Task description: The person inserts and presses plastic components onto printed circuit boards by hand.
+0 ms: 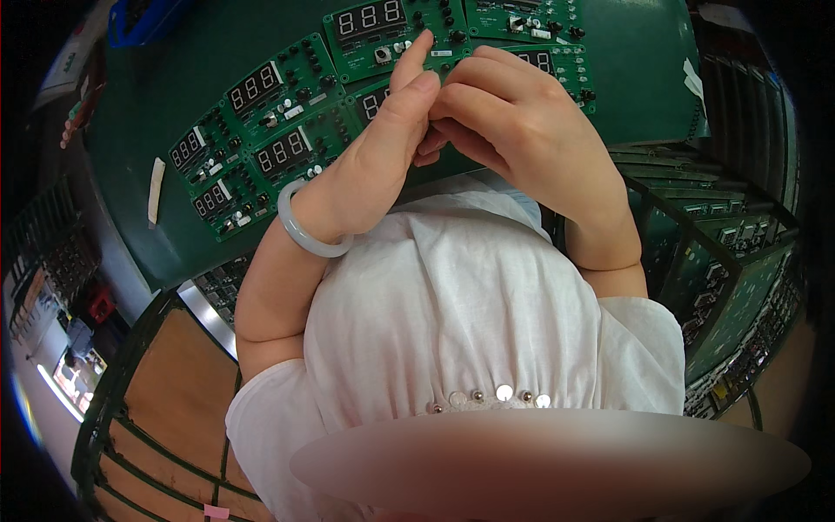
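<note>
My left hand (374, 161), with a pale bangle (300, 228) at its wrist, meets my right hand (526, 122) over the near edge of the green table. The left forefinger points away from me, and its thumb presses toward the right fingertips. Its other fingers are mostly hidden and look folded. On my right hand the fingers curl inward in a pinch against the left. Whatever lies between the fingers cannot be made out. Just beyond and partly beneath them is a green circuit board (370, 106) with a digit display. Another such board (391, 52) lies beyond the left forefinger.
Several similar boards (287, 91) lie in rows on the green table (644, 96). A whitish strip (156, 191) rests at the left, a blue bin (143, 22) at the far left. Racks of boards (722, 252) stand at my right; a brown slatted chair (178, 383) is at lower left.
</note>
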`<act>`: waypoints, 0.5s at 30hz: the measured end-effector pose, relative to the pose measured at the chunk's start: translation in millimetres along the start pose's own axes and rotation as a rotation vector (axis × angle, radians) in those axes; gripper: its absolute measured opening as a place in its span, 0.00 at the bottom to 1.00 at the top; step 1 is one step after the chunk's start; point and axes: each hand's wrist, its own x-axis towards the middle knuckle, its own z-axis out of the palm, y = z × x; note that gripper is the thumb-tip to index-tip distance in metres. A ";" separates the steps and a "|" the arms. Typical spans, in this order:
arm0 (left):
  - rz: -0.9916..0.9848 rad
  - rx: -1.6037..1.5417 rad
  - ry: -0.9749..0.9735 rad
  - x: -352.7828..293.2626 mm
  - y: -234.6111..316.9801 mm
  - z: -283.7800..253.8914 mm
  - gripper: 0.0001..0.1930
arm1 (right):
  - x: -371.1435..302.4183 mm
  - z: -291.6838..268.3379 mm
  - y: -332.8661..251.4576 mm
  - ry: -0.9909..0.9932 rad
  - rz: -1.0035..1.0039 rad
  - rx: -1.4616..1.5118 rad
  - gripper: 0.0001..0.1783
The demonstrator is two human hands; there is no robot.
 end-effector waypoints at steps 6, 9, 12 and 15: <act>0.020 -0.051 0.046 -1.9 3.6 5.7 0.37 | 2.0 0.7 8.7 -0.020 -0.054 0.078 0.08; 0.010 -0.071 0.064 2.1 3.5 6.3 0.36 | -0.1 0.4 14.0 0.005 -0.039 0.135 0.10; 0.042 -0.080 0.084 1.0 3.4 -2.2 0.31 | -1.0 -7.3 19.7 0.052 -0.003 0.181 0.11; 0.244 0.160 0.149 5.4 1.2 -11.3 0.16 | -1.4 -12.1 27.7 0.100 0.034 0.122 0.12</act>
